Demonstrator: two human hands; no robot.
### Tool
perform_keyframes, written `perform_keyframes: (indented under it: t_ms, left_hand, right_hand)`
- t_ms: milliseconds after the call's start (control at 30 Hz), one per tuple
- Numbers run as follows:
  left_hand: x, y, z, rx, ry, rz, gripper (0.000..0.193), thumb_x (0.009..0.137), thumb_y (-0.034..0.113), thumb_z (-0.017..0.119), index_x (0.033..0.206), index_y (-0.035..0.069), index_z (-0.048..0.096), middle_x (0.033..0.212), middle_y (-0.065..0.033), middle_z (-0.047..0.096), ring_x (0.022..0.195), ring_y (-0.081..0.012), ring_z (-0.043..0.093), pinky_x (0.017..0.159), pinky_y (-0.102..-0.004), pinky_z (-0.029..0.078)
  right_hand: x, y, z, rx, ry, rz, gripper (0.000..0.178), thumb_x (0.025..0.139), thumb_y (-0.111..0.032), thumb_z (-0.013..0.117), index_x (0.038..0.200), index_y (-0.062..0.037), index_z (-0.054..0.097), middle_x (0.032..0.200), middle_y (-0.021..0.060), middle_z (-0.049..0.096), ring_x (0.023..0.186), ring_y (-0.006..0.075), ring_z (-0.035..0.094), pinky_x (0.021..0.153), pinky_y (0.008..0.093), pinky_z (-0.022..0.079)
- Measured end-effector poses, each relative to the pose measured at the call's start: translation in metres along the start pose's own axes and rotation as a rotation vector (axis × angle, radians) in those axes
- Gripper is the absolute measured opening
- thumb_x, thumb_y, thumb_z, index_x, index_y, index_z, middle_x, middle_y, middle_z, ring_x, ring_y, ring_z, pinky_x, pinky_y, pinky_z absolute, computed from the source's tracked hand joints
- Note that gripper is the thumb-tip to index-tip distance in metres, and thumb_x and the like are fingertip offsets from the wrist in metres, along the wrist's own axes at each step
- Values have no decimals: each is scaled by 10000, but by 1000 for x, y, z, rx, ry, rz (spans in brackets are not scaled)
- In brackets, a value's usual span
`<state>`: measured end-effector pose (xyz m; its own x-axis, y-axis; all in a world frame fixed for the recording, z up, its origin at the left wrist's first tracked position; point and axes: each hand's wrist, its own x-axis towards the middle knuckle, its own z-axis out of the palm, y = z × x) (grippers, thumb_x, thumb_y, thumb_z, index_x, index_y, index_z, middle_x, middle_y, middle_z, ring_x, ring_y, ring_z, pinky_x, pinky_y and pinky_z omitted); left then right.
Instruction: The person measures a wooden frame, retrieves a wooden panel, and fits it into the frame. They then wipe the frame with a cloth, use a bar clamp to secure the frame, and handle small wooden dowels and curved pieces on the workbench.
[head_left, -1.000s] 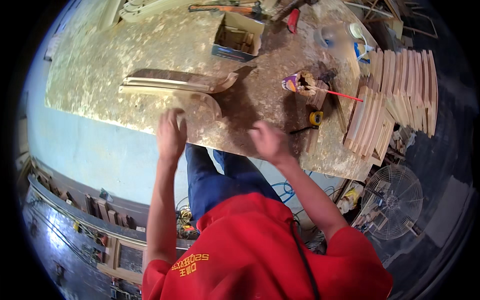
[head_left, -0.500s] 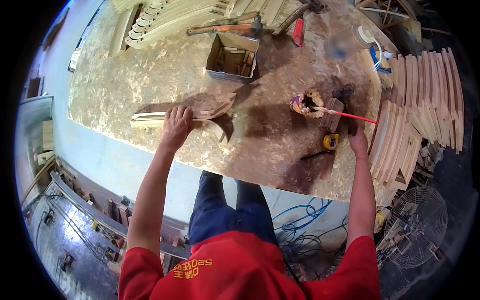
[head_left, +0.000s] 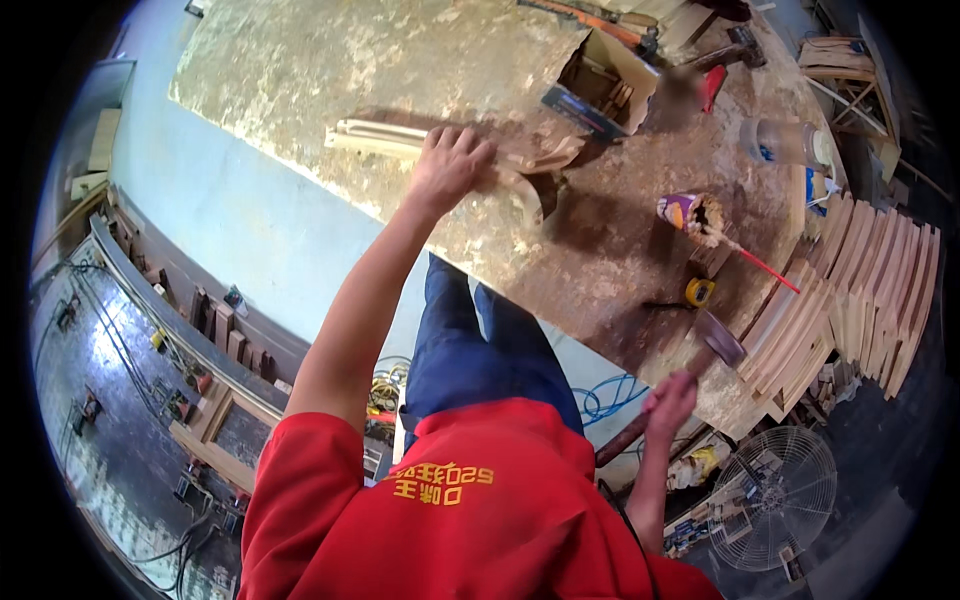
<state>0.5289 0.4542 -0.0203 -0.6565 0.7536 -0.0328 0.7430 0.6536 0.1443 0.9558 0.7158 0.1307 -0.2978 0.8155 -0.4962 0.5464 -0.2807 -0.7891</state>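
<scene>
My left hand (head_left: 452, 165) is closed over the middle of a light wooden assembly (head_left: 375, 138) on the worktable. Straight slats stick out to the left of the hand, and curved wooden ends (head_left: 548, 158) spread out on its right. Near the table's front right edge, my right hand (head_left: 670, 405) grips a hammer (head_left: 720, 338) by its handle. The hammer head is raised toward the stacked wood, while the handle's other end points back toward my body.
On the table (head_left: 300, 60) are a cardboard box (head_left: 590, 110) of small wood pieces, a glue-crusted can (head_left: 690, 215) with a red stick, a yellow tape measure (head_left: 700, 291) and a clear bottle (head_left: 785, 143). Curved wood pieces (head_left: 880, 290) are stacked at right, above a fan (head_left: 770, 500).
My right hand has drawn back toward my body and now holds up the hammer, which lay by the can. The left hand keeps its hold while the whole view has turned.
</scene>
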Motion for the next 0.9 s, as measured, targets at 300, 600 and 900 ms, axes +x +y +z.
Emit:
perform_keyframes:
  t_ms: [300,600,900]
  left_hand:
    - [-4,-2,9,70,39,16,470,910,304,695,1356,222,574,1211,-79,564,1217,-286,549,1106,-445,385]
    - [-5,-3,7,-30,95,6,397,937,304,658,1312,207,571,1174,-79,581,1197,-266,555,1102,-431,390]
    - [-2,-4,11,-8,44,-5,520,877,396,743,1325,209,558,1208,-83,577,1227,-280,549,1109,-453,389]
  right_hand:
    - [8,-33,183,-692,-554,-595,384,1055,-396,572,1089,-15,604,862,213,686,827,455,682,722,513,513]
    - [30,-25,192,-610,-599,-680,372,1056,-363,571,1152,-4,589,890,241,658,829,476,638,718,476,506]
    - [36,-36,201,-702,-640,-595,344,1055,-349,570,1124,-13,586,911,298,660,907,545,623,717,540,490]
